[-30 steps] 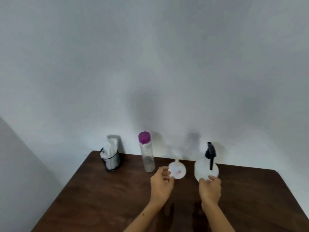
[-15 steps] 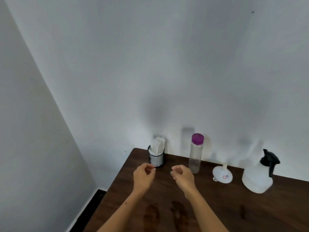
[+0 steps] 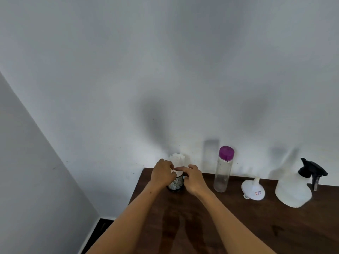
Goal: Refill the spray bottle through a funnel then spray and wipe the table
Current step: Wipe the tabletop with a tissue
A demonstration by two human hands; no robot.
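A black mesh tissue holder [image 3: 175,185] stands at the table's back left corner with white tissues [image 3: 177,158] sticking out of it. My left hand [image 3: 162,174] wraps the holder's left side. My right hand [image 3: 193,177] is at its right side, index finger and thumb pinched on a tissue at the rim. A clear bottle with a purple cap [image 3: 222,173] stands just to the right. Further right a white funnel [image 3: 253,191] rests wide end down. The white spray bottle [image 3: 293,191] with its black trigger head stands at the far right.
The dark wooden table [image 3: 238,226] sits against a white wall, with its left edge just beyond the tissue holder. A second wall and a strip of dark floor [image 3: 99,230] lie to the left. Faint wet marks show on the wood between my forearms.
My view has swung left from the funnel and spray bottle. Both hands moved from there to the tissue holder and closed in on it.
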